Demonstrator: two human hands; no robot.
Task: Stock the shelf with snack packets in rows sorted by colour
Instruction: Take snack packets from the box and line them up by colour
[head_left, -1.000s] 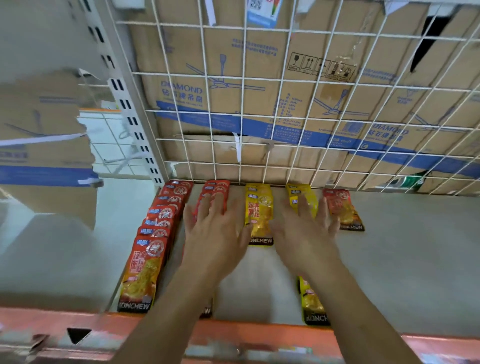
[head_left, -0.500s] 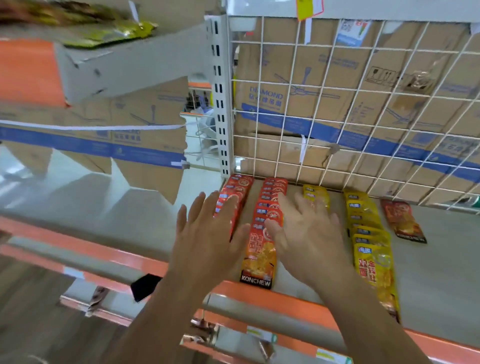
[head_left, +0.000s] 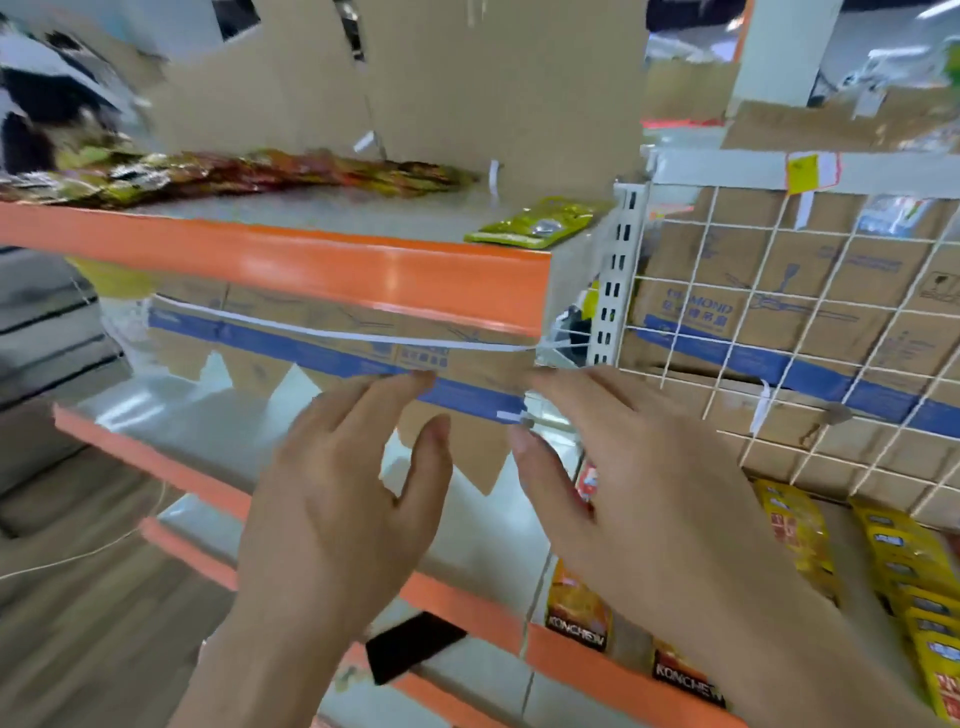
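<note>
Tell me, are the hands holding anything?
Nothing is held: the left hand and the right hand are both open, with straight fingers and no packet in them.

Shop; shelves (head_left: 322, 270) w/ snack packets (head_left: 914, 587)

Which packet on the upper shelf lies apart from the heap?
The yellow-green packet, flat and alone at the shelf's right end by the white slotted upright; the heap lies farther left.

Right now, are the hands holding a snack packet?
No, the left hand and right hand are open, fingers straight, holding nothing.
</note>
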